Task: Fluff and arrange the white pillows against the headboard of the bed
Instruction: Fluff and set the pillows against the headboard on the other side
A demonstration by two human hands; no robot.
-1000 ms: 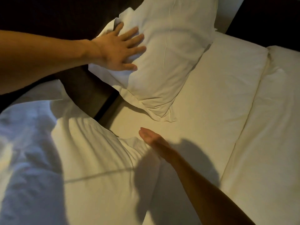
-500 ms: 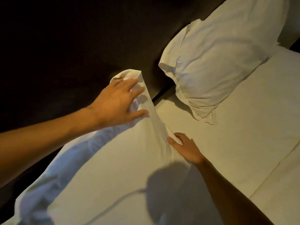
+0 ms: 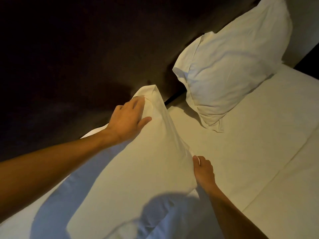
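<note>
Two white pillows are in view. The far pillow (image 3: pixel 229 66) leans upright against the dark headboard (image 3: pixel 86 49) at the upper right. The near pillow (image 3: pixel 134 169) lies tilted in front of me, its top corner touching the headboard. My left hand (image 3: pixel 128 120) grips that top corner, fingers curled into the fabric. My right hand (image 3: pixel 203 171) pinches the near pillow's right edge low down, where it meets the sheet.
The white fitted sheet (image 3: pixel 241 152) covers the mattress to the right, and a folded white duvet (image 3: pixel 293 195) lies along the right edge. A dark gap shows between mattress and headboard. My shadow falls on the pillow's lower part.
My left hand left the far pillow and took the near pillow's top corner. My right hand closed on the near pillow's edge. The view swung left toward the near pillow.
</note>
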